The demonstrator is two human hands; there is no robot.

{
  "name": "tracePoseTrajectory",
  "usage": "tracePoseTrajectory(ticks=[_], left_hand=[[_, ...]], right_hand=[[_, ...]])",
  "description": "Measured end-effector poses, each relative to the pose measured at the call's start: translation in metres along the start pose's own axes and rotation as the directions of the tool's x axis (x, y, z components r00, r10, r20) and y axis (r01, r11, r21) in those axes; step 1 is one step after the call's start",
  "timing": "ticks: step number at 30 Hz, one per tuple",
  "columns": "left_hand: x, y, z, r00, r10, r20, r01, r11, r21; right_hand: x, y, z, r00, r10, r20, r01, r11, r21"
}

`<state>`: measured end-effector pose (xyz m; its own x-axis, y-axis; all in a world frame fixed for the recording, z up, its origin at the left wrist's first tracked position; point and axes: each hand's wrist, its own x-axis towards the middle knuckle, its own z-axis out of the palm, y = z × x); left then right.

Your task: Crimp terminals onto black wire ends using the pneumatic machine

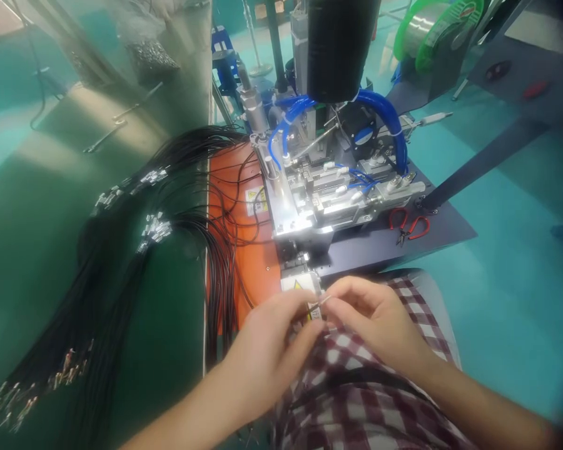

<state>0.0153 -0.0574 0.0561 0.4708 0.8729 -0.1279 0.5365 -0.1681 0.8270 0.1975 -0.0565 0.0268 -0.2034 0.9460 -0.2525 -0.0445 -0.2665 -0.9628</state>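
In front of the machine, my left hand [274, 340] and my right hand [373, 315] meet fingertip to fingertip. A thin dark cable [313, 307] with a pale, slender end runs between them. The fingers of my left hand close around the dark part. My right hand pinches the pale end between thumb and forefinger; whether that end is bare wire or a small terminal is too small to tell. Just behind my fingers is a white plate with a yellow warning triangle [298, 285], partly covered by my left hand.
A metal machine [328, 194] with blue air hoses stands ahead on an orange base [239, 250]. Bundles of black cables [122, 269] with metal ends lie on the green table at left. Red-handled pliers [406, 232] rest right of the machine, below a green wire spool [436, 31].
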Motion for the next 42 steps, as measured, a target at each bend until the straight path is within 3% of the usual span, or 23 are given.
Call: tracePoseTrajectory(ticks=[3, 6, 12, 17, 19, 22, 24, 27, 30, 36, 39, 42], left_hand=[[0.012, 0.002, 0.002, 0.987, -0.159, 0.01, 0.152, 0.923, -0.354], [0.02, -0.004, 0.0, 0.968, -0.248, 0.031, 0.227, 0.823, -0.52], [0.025, -0.013, -0.002, 0.96, -0.275, 0.047, 0.245, 0.75, -0.614], [0.025, -0.014, 0.002, 0.953, -0.302, 0.006, 0.23, 0.714, -0.661], [0.024, -0.013, 0.005, 0.946, -0.317, -0.061, 0.203, 0.73, -0.652], [0.021, -0.014, 0.01, 0.931, -0.298, -0.209, 0.124, 0.798, -0.59], [0.02, -0.018, 0.012, 0.928, -0.265, -0.262, 0.089, 0.84, -0.535], [0.017, -0.023, 0.013, 0.939, -0.241, -0.247, 0.104, 0.88, -0.464], [0.014, -0.026, 0.013, 0.954, -0.2, -0.225, 0.106, 0.923, -0.371], [0.012, -0.027, 0.014, 0.97, -0.101, -0.223, 0.055, 0.977, -0.204], [0.011, -0.025, 0.013, 0.977, -0.049, -0.207, 0.027, 0.994, -0.107], [0.012, -0.025, 0.013, 0.981, -0.047, -0.186, 0.037, 0.998, -0.059]], right_hand=[[0.005, 0.0, 0.0, 0.997, -0.073, -0.024, 0.071, 0.995, -0.07], [0.009, -0.002, -0.002, 0.995, -0.082, -0.053, 0.076, 0.991, -0.113], [0.015, -0.012, -0.002, 0.995, -0.051, -0.081, 0.042, 0.993, -0.106], [0.019, -0.012, 0.004, 1.0, 0.008, 0.006, -0.007, 0.987, -0.161], [0.017, -0.009, 0.008, 0.995, -0.101, -0.01, 0.095, 0.96, -0.265], [0.013, -0.004, 0.01, 0.951, -0.31, 0.002, 0.283, 0.863, -0.419], [0.013, -0.004, 0.007, 0.961, -0.269, 0.057, 0.266, 0.855, -0.444], [0.019, -0.01, -0.002, 0.987, -0.138, 0.078, 0.158, 0.88, -0.448], [0.027, -0.017, -0.008, 0.986, -0.157, 0.057, 0.166, 0.87, -0.465], [0.034, -0.026, -0.002, 0.967, -0.198, 0.159, 0.252, 0.82, -0.513], [0.034, -0.029, -0.001, 0.943, -0.218, 0.252, 0.331, 0.698, -0.635], [0.032, -0.029, -0.001, 0.881, -0.303, 0.364, 0.467, 0.429, -0.773]])
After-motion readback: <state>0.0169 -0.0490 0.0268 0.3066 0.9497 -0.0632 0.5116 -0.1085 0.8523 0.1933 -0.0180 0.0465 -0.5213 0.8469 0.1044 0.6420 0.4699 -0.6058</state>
